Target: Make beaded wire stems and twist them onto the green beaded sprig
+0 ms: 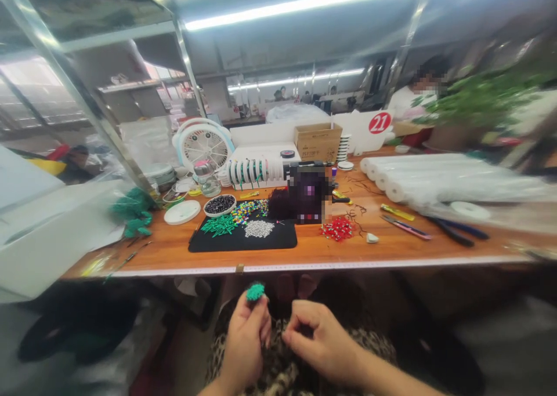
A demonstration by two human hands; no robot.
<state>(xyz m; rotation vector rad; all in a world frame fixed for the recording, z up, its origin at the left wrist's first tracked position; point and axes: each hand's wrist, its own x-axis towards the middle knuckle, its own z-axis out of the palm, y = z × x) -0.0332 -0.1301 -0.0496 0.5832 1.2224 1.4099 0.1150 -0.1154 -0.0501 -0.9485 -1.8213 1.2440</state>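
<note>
Above my lap, in front of the table edge, my left hand (248, 335) grips a small green beaded piece (255, 292) between thumb and fingers. Its green cluster shows at the fingertips; the rest is hidden. To the right, my right hand (315, 338) has its thumb and forefinger pinched together, and whatever is between them is too small to make out. Beyond the hands, a black mat (243, 243) bears green tube beads (219, 226), silver-white beads (259, 229) and mixed coloured beads (244, 211). Beside it stands a dish of black beads (220, 204).
Red beads (337, 229) lie right of the mat, near pliers (452, 231) and a pink pen-like tool (407, 228). Behind are spools (256, 171), a fan (205, 146), a cardboard box (317, 142) and white rolls (435, 178). Another person (420, 97) sits at the back right.
</note>
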